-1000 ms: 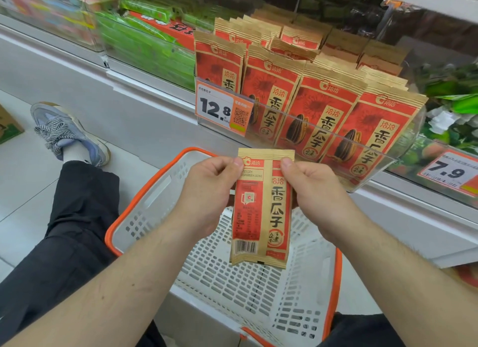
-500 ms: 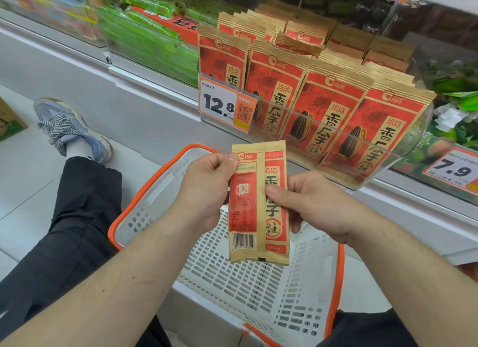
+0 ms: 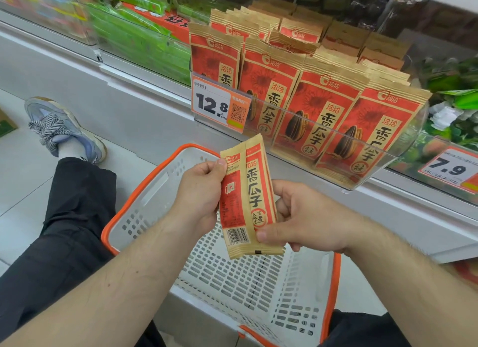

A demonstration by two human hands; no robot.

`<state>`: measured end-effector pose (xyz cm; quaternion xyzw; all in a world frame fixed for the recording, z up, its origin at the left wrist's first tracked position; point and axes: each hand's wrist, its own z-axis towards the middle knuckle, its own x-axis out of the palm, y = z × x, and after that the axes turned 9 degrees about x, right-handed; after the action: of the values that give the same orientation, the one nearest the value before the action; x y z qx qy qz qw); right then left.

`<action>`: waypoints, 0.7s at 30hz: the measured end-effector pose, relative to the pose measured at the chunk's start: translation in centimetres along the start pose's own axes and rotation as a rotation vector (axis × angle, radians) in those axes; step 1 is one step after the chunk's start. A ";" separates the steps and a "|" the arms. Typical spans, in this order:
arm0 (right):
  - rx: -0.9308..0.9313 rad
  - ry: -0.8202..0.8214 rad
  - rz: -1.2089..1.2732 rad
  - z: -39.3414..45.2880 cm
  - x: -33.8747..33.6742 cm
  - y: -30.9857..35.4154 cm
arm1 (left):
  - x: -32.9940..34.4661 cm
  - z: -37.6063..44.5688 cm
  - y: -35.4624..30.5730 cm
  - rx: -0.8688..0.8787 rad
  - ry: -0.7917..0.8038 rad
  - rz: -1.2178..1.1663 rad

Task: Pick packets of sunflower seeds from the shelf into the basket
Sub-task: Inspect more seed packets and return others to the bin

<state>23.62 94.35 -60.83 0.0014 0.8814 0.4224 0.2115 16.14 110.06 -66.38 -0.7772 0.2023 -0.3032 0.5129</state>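
Both hands — left hand [image 3: 200,191], right hand [image 3: 305,222] — pinch one packet [image 3: 248,199] above the basket [image 3: 144,191], shelf packets [image 3: 318,114] behind.

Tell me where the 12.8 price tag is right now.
In the head view, the 12.8 price tag sits left of centre on the front of the clear shelf bin, covering the leftmost sunflower seed packets, above the basket.

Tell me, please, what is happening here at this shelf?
A person sitting on the floor holds one packet of sunflower seeds above a white basket with an orange rim. The left hand pinches the packet near its top edge and the right hand grips its lower right side. No packet shows in the visible part of the basket. More of the same packets stand in a clear shelf tray behind a 12.8 price tag.
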 end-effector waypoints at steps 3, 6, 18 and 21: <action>0.066 -0.096 -0.124 0.1 0.6 0.0 | 0.2 0.2 1.4 -0.026 0.047 0.048; 0.094 -0.175 -0.262 0.7 1.3 -0.7 | 0.8 0.1 2.7 -0.077 0.117 0.028; 0.206 -0.382 -0.167 2.6 -0.1 -1.3 | 0.9 0.3 4.5 -0.097 0.498 -0.017; 0.193 -0.430 -0.107 3.2 -0.1 -1.6 | 0.8 0.3 4.6 -0.103 0.534 -0.015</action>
<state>25.16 95.73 -63.74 0.0647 0.8512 0.3145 0.4152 16.95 107.97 -70.52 -0.6962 0.3400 -0.4904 0.3989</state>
